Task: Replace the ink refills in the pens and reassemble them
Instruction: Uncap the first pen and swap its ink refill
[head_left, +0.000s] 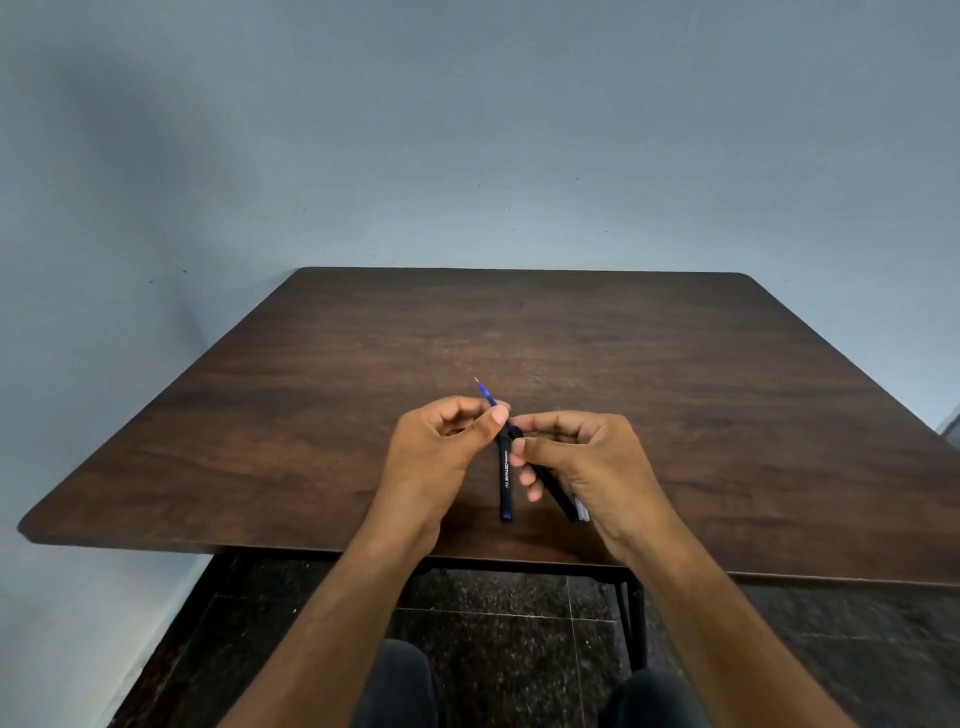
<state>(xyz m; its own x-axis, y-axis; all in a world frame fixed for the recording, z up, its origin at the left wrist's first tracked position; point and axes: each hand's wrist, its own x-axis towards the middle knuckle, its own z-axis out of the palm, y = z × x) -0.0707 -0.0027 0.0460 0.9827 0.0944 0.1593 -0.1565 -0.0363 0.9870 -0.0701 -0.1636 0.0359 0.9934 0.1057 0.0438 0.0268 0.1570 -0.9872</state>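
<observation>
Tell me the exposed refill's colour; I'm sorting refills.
Blue, with a pale tip: the refill in the head view.

surface: dark wood-grain table (675, 395), rounded corners, filling the frame's middle
standing on: dark speckled floor (498, 613), lower centre

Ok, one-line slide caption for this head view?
Left hand and right hand hold black pens with a blue refill sticking out, over a wooden table.

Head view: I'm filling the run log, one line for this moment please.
left hand: pinches blue refill | right hand: grips black pen barrel | second black pen: between hands
</observation>
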